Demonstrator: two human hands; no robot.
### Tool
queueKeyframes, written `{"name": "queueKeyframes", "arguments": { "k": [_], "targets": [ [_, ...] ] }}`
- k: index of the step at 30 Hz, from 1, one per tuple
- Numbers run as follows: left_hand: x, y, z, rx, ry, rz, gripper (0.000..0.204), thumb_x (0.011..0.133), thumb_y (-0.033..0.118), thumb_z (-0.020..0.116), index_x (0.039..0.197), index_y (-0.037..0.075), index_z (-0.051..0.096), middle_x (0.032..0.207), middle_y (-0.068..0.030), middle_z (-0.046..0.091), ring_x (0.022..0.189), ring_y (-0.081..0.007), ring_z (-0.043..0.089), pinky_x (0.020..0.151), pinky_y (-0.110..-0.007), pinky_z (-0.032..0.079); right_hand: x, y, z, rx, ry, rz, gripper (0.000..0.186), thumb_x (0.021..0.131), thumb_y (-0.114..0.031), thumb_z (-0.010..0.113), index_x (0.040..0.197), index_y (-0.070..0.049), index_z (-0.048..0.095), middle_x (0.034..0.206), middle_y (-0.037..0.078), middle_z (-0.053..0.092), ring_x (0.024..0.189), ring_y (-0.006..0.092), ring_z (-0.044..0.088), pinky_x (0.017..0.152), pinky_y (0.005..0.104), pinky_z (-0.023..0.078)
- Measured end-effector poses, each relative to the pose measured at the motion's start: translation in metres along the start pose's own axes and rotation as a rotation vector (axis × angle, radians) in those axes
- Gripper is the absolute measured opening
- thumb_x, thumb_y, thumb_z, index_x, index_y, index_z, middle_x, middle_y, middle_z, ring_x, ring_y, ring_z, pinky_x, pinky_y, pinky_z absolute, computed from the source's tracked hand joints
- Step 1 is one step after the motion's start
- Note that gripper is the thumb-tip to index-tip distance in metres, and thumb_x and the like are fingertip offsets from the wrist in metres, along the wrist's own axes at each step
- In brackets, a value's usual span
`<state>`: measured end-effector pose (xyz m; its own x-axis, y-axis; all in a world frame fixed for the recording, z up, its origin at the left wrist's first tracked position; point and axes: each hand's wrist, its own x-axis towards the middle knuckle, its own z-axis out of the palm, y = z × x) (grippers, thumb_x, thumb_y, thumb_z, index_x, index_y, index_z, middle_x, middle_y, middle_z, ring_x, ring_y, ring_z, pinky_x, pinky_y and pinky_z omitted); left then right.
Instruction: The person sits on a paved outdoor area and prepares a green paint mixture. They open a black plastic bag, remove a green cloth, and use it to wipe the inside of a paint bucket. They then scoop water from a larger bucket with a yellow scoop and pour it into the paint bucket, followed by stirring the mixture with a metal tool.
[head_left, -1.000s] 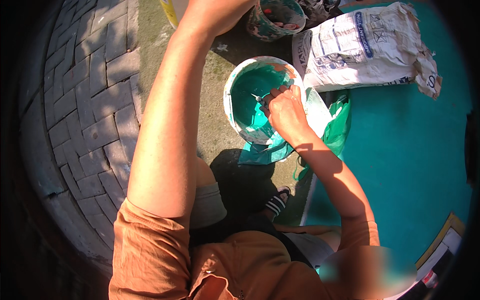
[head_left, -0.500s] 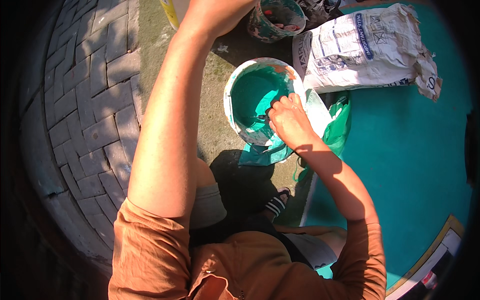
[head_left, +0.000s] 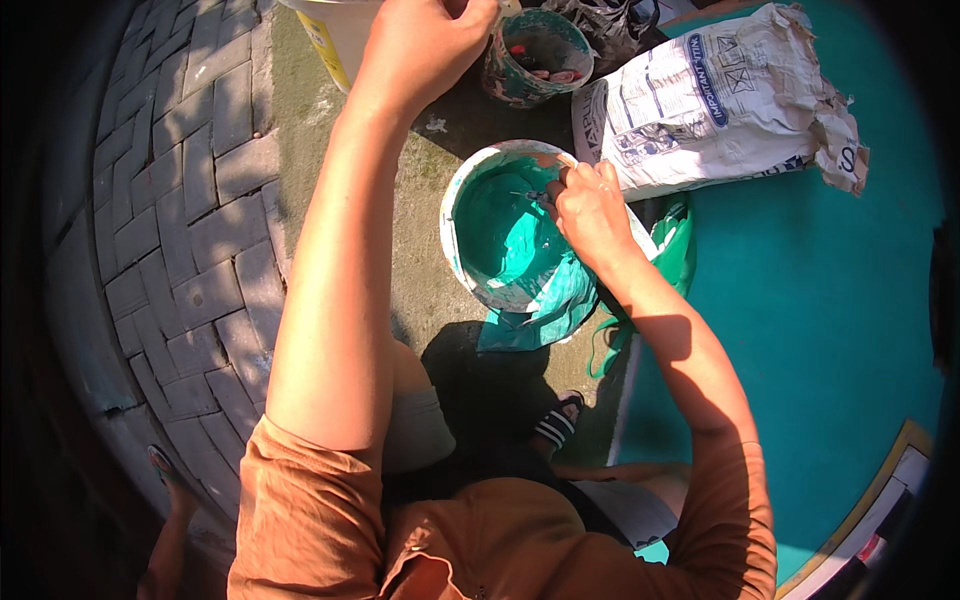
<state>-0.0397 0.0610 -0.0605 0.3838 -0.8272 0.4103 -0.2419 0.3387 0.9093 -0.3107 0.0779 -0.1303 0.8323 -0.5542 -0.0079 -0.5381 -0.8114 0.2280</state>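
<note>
A white bucket (head_left: 452,232) with teal paint (head_left: 520,240) inside stands on the ground in front of me. My right hand (head_left: 595,212) is at the bucket's right rim, its fingers closed around a thin tool (head_left: 540,197) whose metal end reaches over the paint; its exact kind is unclear. My left hand (head_left: 432,42) is at the upper edge, beside a pale bucket (head_left: 345,40) with a yellow band. Its fingers are curled and partly cut off by the frame, so what they hold is hidden. Teal-stained cloth or plastic (head_left: 535,325) lies against the paint bucket.
A paint-smeared pail (head_left: 537,60) with reddish pieces inside stands behind the paint bucket. To the right, a white paper sack (head_left: 715,105) rests on a broad teal surface (head_left: 800,330). Grey paving (head_left: 200,230) lies on the left, where another person's foot (head_left: 160,462) shows.
My right hand has shifted the tool up and away from me over the paint. The left hand sits slightly lower in view. A foot has appeared at lower left.
</note>
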Motion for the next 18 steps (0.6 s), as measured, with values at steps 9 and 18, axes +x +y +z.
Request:
{"name": "queueKeyframes", "arguments": {
  "k": [9, 18],
  "targets": [
    [-0.002, -0.007, -0.004, 0.175, -0.065, -0.198, 0.022, 0.092, 0.019, 0.062, 0.102, 0.000, 0.067, 0.090, -0.0043, 0.070, 0.085, -0.0094, 0.063, 0.081, -0.026, 0.049, 0.000, -0.010, 0.004, -0.038, -0.083, -0.039, 0.009, 0.073, -0.007, 0.061, 0.067, -0.009, 0.068, 0.067, 0.007, 0.062, 0.076, 0.0218, 0.060, 0.081, 0.0377, 0.038],
    [-0.006, -0.004, 0.008, 0.282, -0.231, -0.142, 0.032, 0.090, 0.029, 0.065, 0.097, -0.001, 0.067, 0.084, -0.0108, 0.069, 0.076, -0.0174, 0.064, 0.075, -0.033, 0.052, -0.018, -0.049, -0.026, 0.195, -0.304, -0.064, 0.010, 0.074, -0.010, 0.063, 0.064, -0.008, 0.067, 0.068, 0.009, 0.063, 0.075, 0.0239, 0.062, 0.085, 0.0401, 0.039]
  ]
}}
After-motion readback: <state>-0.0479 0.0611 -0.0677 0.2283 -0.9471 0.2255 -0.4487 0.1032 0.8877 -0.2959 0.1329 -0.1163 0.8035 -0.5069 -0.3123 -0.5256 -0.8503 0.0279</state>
